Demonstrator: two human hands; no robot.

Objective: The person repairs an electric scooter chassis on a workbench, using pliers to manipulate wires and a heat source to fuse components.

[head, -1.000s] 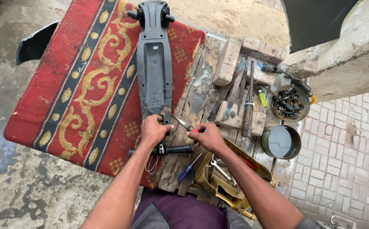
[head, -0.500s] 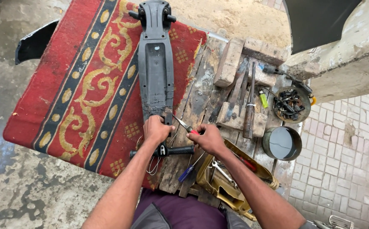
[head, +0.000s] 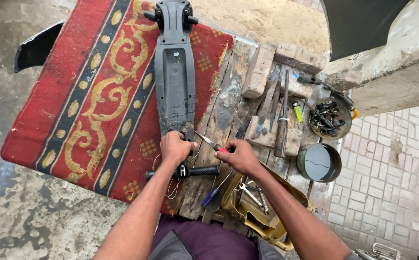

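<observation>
Rusty tin [head: 330,118] of dark bolts [head: 326,117]

Bare red carpet [head: 74,96] lies open left of the scooter deck [head: 174,82]; bricks [head: 259,72] and tools [head: 281,125] crowd the right.

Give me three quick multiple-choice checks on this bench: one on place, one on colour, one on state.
1. Where does the blue-handled screwdriver lie?
A. on the rug
B. on the wooden planks below the hands
C. in the round tin

2. What colour is the rug?
A. red with gold pattern
B. plain green
C. grey

3. What is the left hand doing?
A. hanging free
B. gripping the near end of the dark scooter deck
C. holding a brick

Key: 1 B, it rests on planks; 2 A, red and gold show; 3 B, fingers wrap the deck.
</observation>
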